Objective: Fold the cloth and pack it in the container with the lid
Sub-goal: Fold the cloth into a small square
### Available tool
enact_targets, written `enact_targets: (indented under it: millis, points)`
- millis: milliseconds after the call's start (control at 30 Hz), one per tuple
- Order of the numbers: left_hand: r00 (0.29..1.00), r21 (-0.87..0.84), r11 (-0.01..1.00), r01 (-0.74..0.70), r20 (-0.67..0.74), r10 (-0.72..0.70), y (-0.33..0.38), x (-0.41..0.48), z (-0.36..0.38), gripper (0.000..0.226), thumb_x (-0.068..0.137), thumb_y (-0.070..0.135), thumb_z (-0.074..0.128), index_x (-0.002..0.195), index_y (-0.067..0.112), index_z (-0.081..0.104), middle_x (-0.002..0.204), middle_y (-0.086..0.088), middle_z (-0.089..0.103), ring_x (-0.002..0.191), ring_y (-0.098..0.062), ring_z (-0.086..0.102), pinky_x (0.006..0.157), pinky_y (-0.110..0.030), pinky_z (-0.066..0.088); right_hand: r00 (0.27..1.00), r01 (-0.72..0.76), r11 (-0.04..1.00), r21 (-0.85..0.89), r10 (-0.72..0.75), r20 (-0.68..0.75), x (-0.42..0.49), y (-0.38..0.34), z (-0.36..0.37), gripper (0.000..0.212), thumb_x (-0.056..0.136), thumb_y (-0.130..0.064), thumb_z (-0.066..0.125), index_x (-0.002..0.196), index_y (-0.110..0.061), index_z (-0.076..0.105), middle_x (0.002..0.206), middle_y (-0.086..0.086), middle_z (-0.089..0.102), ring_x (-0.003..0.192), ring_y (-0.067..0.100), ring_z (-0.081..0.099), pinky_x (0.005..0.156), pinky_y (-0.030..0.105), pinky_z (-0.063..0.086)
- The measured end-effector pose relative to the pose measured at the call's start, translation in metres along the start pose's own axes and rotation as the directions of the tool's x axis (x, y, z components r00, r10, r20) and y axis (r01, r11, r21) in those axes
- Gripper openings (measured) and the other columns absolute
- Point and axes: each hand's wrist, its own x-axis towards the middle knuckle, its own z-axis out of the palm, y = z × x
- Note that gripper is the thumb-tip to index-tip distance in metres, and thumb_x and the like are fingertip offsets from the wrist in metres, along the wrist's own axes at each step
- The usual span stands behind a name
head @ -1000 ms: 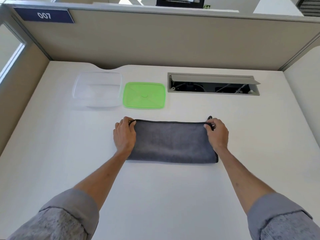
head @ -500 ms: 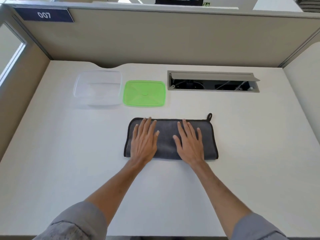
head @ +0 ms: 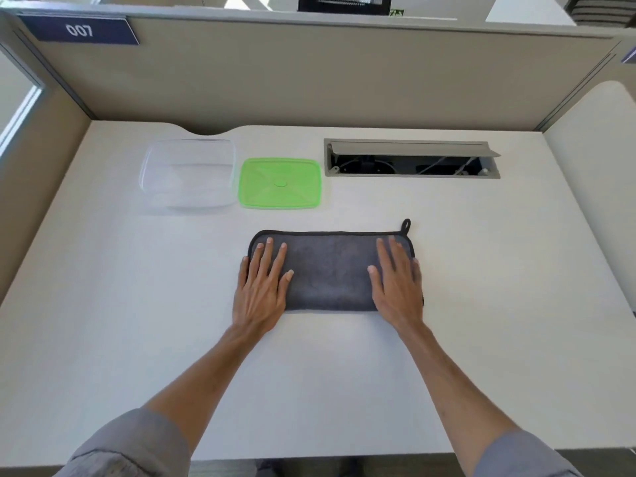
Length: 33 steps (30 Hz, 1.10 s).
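Note:
A grey cloth (head: 330,270) with a black hem lies folded into a long rectangle in the middle of the white desk, its hanging loop sticking out at the far right corner. My left hand (head: 263,284) rests flat on its left end, fingers spread. My right hand (head: 397,282) rests flat on its right end, fingers spread too. Neither hand grips anything. Beyond the cloth, at the back left, stands a clear plastic container (head: 151,177), empty and uncovered. Its green lid (head: 280,183) lies flat on the desk just right of it.
An open cable tray (head: 411,160) is sunk into the desk (head: 137,321) at the back right. Beige partition walls (head: 309,74) close the desk in at the back and both sides. A sign reading 007 hangs at the top left.
My hands let go of the cloth's far corners, lay flat near its middle, then slid outward to its two ends. The cloth has stayed in place.

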Motion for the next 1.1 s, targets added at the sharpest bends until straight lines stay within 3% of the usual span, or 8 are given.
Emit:
enact_targets:
  millis: [100, 200, 433, 567, 667, 833, 967, 1100]
  points:
    - [0.998, -0.004, 0.998, -0.069, -0.011, 0.069, 0.006, -0.004, -0.004, 0.064, 0.118, 0.046, 0.035, 0.177, 0.024, 0.027, 0.186, -0.005, 0.021, 0.173, -0.027, 0.021, 0.139, -0.054, 0.021, 0.919, -0.342, 0.924, 0.171, 0.367, -0.144, -0.014, 0.01, -0.013, 0.058, 0.105, -0.026, 0.061, 0.159, -0.015, 0.043, 0.157, 0.011, 0.053, 0.144, 0.033, 0.051, 0.111, 0.055, 0.047]
    - [0.984, 0.0, 0.985, -0.175, -0.017, 0.175, 0.016, -0.014, -0.001, 0.062, 0.12, 0.043, 0.039, 0.177, 0.022, 0.028, 0.186, -0.003, 0.023, 0.173, -0.026, 0.022, 0.139, -0.054, 0.023, 0.814, -0.563, 0.784, 0.26, 0.581, 0.011, -0.024, 0.018, -0.021, 0.05, 0.101, -0.029, 0.063, 0.145, -0.008, 0.052, 0.136, 0.019, 0.063, 0.127, 0.041, 0.057, 0.098, 0.055, 0.051]
    - [0.899, 0.04, 0.9, -0.434, 0.076, 0.431, 0.037, -0.045, 0.015, 0.061, 0.122, 0.04, 0.03, 0.179, 0.02, 0.022, 0.187, 0.001, 0.019, 0.174, -0.021, 0.019, 0.139, -0.05, 0.025, 0.694, -0.713, 0.561, 0.42, 0.652, 0.306, -0.021, 0.031, -0.026, 0.046, 0.09, -0.044, 0.08, 0.109, -0.003, 0.07, 0.116, 0.016, 0.075, 0.114, 0.042, 0.068, 0.099, 0.051, 0.059]
    - [0.873, 0.021, 0.893, -0.449, 0.221, 0.434, 0.035, -0.059, 0.023, 0.067, 0.121, 0.051, 0.015, 0.18, 0.025, -0.002, 0.188, 0.005, -0.007, 0.175, -0.017, -0.003, 0.142, -0.049, 0.01, 0.651, -0.744, 0.453, 0.491, 0.657, 0.38, -0.021, 0.032, -0.026, 0.05, 0.086, -0.037, 0.087, 0.117, -0.001, 0.071, 0.133, 0.02, 0.066, 0.115, 0.04, 0.067, 0.098, 0.047, 0.06]
    - [0.87, 0.026, 0.894, -0.447, 0.246, 0.428, 0.035, -0.058, 0.022, 0.069, 0.12, 0.055, 0.014, 0.179, 0.026, -0.006, 0.187, 0.006, -0.013, 0.175, -0.017, -0.007, 0.142, -0.05, 0.007, 0.636, -0.734, 0.347, 0.584, 0.651, 0.414, -0.02, 0.027, -0.027, 0.049, 0.083, -0.021, 0.089, 0.12, 0.001, 0.066, 0.133, 0.017, 0.064, 0.108, 0.036, 0.066, 0.083, 0.041, 0.056]
    - [0.845, -0.005, 0.883, -0.469, 0.288, 0.45, 0.034, -0.054, 0.017, 0.067, 0.12, 0.057, 0.014, 0.179, 0.032, -0.007, 0.188, 0.004, -0.012, 0.175, -0.019, -0.008, 0.143, -0.05, 0.004, 0.599, -0.701, 0.198, 0.685, 0.685, 0.415, -0.022, 0.019, -0.03, 0.032, 0.079, -0.01, 0.088, 0.086, -0.006, 0.056, 0.091, 0.012, 0.06, 0.075, 0.027, 0.051, 0.069, 0.035, 0.044]
    - [0.844, -0.115, 0.897, -0.426, 0.307, 0.44, 0.037, -0.049, 0.007, 0.063, 0.12, 0.056, 0.013, 0.179, 0.036, 0.011, 0.189, 0.006, 0.002, 0.175, -0.015, 0.0, 0.143, -0.048, 0.005, 0.714, -0.61, 0.361, 0.705, 0.636, 0.292, -0.023, -0.008, -0.039, 0.021, 0.083, -0.013, 0.081, 0.076, -0.008, 0.062, 0.074, 0.004, 0.063, 0.072, 0.029, 0.054, 0.061, 0.03, 0.043]
    - [0.932, -0.518, 0.848, -0.107, 0.245, 0.267, 0.046, -0.034, -0.019, 0.063, 0.119, 0.059, 0.021, 0.157, 0.029, 0.063, 0.165, 0.007, 0.059, 0.157, -0.014, 0.048, 0.131, -0.042, 0.037, 0.869, -0.397, 0.661, 0.637, 0.494, 0.028, -0.024, -0.059, -0.051, 0.013, 0.085, -0.018, 0.075, 0.096, -0.016, 0.068, 0.093, 0.001, 0.076, 0.086, 0.028, 0.068, 0.075, 0.032, 0.049]
